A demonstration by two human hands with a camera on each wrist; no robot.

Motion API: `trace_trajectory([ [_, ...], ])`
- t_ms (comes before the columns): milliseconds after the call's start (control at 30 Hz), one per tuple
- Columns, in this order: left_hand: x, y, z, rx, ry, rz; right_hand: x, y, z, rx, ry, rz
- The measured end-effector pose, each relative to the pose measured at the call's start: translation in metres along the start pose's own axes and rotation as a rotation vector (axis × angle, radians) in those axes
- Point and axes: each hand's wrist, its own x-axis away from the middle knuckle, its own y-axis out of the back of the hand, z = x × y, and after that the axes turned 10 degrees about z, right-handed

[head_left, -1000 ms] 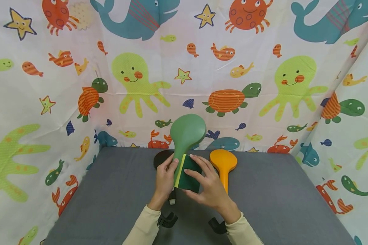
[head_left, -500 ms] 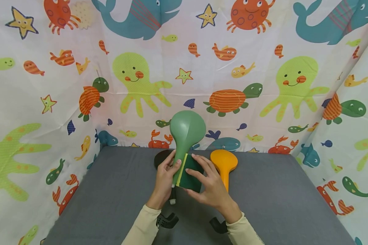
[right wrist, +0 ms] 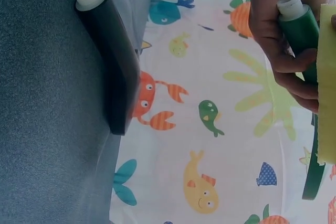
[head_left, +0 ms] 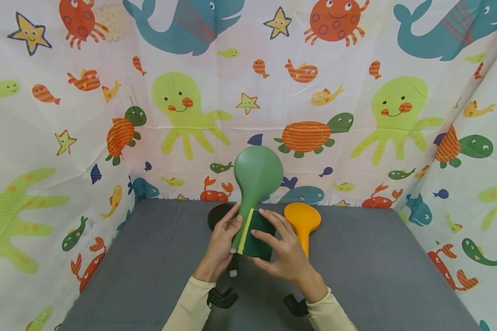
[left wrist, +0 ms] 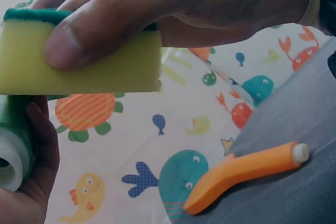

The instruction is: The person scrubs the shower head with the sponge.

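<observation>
Raised slightly higher than a second ago, the green paddle (head_left: 257, 177) stands upright above the grey tabletop (head_left: 149, 271). Left hand (head_left: 220, 243) grips its handle; right hand (head_left: 283, 255) pinches a sponge (head_left: 257, 233) (yellow-and-green) against it. An orange paddle (head_left: 301, 220) lies nearby.

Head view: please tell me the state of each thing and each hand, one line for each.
Green paddle: lifted off the table, handle gripped by the left hand.
Sponge: held by the right hand, pressed against the green paddle's handle.
Orange paddle: lying on the grey table.
Black paddle: lying on the table.
</observation>
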Motion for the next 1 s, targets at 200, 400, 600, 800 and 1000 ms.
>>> trace_trajectory([
  [200, 0.001, -0.001, -0.001, 0.082, 0.015, 0.04, 0.0, 0.003, -0.002, 0.009, -0.011, -0.018],
  [400, 0.0, -0.003, 0.001, 0.125, 0.017, 0.092, 0.0, 0.006, -0.005, -0.018, -0.027, -0.055],
  [600, -0.001, -0.004, 0.001, 0.146, 0.028, 0.065, -0.001, 0.004, -0.004, -0.017, -0.013, -0.056],
  [800, 0.0, -0.002, 0.001, 0.176, 0.03, 0.018, -0.002, -0.003, 0.002, -0.012, 0.032, -0.016],
  [1000, 0.001, 0.0, 0.0, 0.181, 0.019, 0.007, -0.003, -0.006, 0.006, -0.003, 0.046, -0.001],
])
